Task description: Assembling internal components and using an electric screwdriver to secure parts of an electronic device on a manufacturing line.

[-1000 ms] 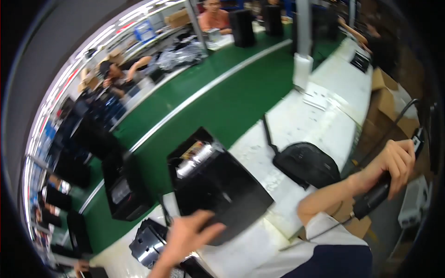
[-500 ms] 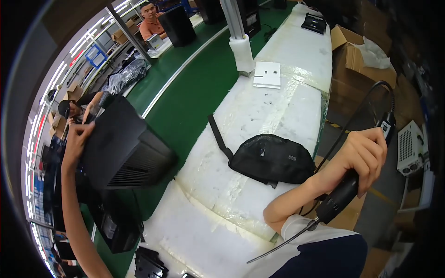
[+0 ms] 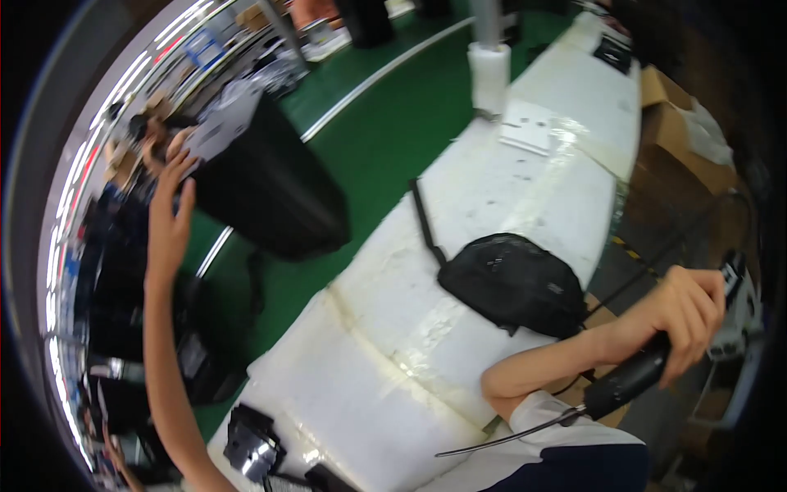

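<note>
The black case (image 3: 266, 184), a second ago partly over the white bench (image 3: 369, 402), is now over the green surface (image 3: 385, 156) (greyish end uppermost); the left hand (image 3: 170, 201) has moved to its upper edge.

Black bag (image 3: 516, 283) on white bench (image 3: 311, 373)

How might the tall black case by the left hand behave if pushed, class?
The tall black case is probably stiff: its faces look flat, its edges straight. Pushed high up, near the left hand, it may tip, as it looks taller than wide. Being boxy, it seems unlikely to roll.
</note>
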A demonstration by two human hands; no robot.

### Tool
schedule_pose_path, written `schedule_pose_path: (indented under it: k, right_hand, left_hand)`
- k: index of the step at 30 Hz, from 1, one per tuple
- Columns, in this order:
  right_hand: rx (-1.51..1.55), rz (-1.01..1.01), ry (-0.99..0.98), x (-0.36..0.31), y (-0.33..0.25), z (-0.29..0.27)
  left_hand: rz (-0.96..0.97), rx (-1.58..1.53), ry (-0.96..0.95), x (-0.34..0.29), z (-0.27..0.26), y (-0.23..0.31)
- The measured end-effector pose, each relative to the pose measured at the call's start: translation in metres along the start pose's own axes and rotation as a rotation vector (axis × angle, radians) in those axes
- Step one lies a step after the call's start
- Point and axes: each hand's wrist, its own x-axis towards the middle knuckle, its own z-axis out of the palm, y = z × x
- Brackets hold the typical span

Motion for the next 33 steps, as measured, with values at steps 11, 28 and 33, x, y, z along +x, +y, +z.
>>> schedule_pose_path:
  k: [11, 28, 33]
  right_hand:
    - [0.123, 0.005, 0.123, -0.004, -0.012, -0.008]
    - [0.2, -0.002, 0.147, -0.008, -0.001, -0.014]
    - [0.191, -0.01, 0.16, -0.01, 0.003, -0.012]
  left_hand:
    - [-0.597, 0.195, -0.36, -0.313, -0.048, -0.031]
    - [-0.527, 0.349, -0.43, -0.264, -0.038, -0.042]
    - [-0.513, 0.145, -0.309, -0.188, -0.026, 0.008]
